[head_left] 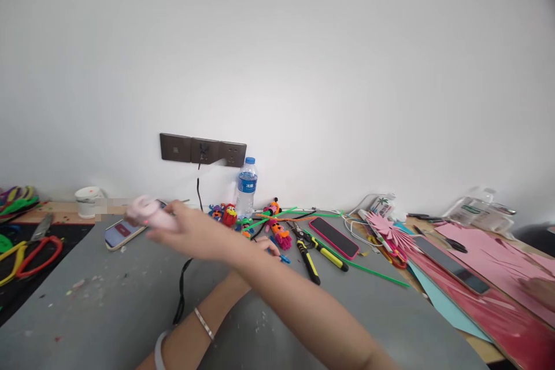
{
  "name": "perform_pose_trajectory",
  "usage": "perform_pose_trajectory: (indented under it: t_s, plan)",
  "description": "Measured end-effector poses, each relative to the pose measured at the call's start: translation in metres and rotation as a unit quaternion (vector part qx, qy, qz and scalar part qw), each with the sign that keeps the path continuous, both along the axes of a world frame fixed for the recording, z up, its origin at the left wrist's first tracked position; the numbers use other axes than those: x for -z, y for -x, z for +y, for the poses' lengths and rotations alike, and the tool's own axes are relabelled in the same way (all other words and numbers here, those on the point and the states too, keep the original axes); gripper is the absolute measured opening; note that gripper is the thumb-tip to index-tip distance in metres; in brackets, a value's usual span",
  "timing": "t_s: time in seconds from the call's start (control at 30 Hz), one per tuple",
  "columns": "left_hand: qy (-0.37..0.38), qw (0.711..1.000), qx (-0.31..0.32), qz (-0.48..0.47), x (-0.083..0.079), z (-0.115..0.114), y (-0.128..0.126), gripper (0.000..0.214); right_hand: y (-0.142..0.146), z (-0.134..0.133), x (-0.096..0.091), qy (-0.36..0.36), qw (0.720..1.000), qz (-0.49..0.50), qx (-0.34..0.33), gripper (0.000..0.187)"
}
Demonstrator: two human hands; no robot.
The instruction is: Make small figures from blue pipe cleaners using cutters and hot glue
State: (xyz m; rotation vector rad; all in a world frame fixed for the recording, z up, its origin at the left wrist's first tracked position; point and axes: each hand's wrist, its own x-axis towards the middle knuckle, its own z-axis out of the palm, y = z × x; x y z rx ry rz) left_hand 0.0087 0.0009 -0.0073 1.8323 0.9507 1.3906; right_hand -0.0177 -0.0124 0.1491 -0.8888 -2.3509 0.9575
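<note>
In the head view, the right hand (186, 228) is stretched across to the left over the grey worktop (130, 306), its fingers closed around a pale pink handheld object (158, 215), blurred. That object is in the air near a smartphone (124, 235) with a lit screen, partly overlapping it.

The left hand (265, 245) is mostly hidden behind the right forearm; its fingertips show beside a small blue piece (284, 258), but whether they grip it I cannot tell. A bracelet (203, 324) circles the left wrist.

Just beyond the left hand lie colourful small figures, including a red one (229, 215) and an orange-and-magenta one (281, 235). A water bottle (247, 189) stands upright behind them near the wall. To the right, yellow-and-black pliers (309, 260) lie with handles spread, near a pink-cased phone (335, 238) and a green stem (377, 274).
</note>
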Motion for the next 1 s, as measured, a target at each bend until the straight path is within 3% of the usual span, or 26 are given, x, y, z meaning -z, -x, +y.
perform_pose_trajectory:
  t_s: [0.07, 0.17, 0.3, 0.4, 0.53, 0.67, 0.73, 0.8, 0.87, 1.0]
  plan:
    - [0.003, 0.998, 0.057, 0.032, -0.002, -0.001, 0.000, 0.007, 0.030, -0.008, 0.023, -0.059, 0.993, -0.101, -0.013, 0.054]
    - [0.012, 0.994, 0.092, 0.062, -0.006, -0.005, 0.002, 0.007, 0.067, -0.023, 0.054, -0.067, 0.974, -0.218, 0.008, 0.056]
    - [0.035, 0.993, 0.082, 0.080, -0.009, -0.006, 0.007, 0.007, 0.090, -0.037, 0.084, -0.074, 0.972, -0.221, 0.025, 0.076]
    - [0.039, 0.995, 0.061, 0.064, -0.009, 0.000, 0.012, 0.008, 0.085, -0.047, 0.093, -0.118, 0.966, -0.224, 0.050, 0.067]
    - [0.036, 0.998, 0.020, 0.049, -0.008, 0.014, 0.019, 0.009, 0.058, -0.063, 0.086, -0.163, 0.954, -0.249, 0.024, 0.042]
    - [0.036, 0.998, -0.025, 0.035, -0.008, 0.024, 0.028, 0.012, 0.018, -0.083, 0.066, -0.266, 0.949, -0.168, -0.007, 0.051]
    - [0.037, 0.998, -0.046, 0.031, -0.007, 0.027, 0.031, 0.013, -0.009, -0.090, 0.054, -0.279, 0.949, -0.147, -0.026, 0.042]
    - [0.036, 0.997, -0.062, 0.028, -0.007, 0.031, 0.034, 0.012, -0.040, -0.093, 0.043, -0.247, 0.955, -0.164, -0.028, 0.030]
    - [0.035, 0.996, -0.075, 0.025, -0.007, 0.034, 0.036, 0.013, -0.074, -0.088, 0.035, -0.164, 0.961, -0.221, -0.028, 0.026]
    - [0.031, 0.995, -0.091, 0.022, -0.005, 0.038, 0.037, 0.013, -0.133, -0.054, 0.038, -0.034, 0.921, -0.354, 0.159, 0.015]
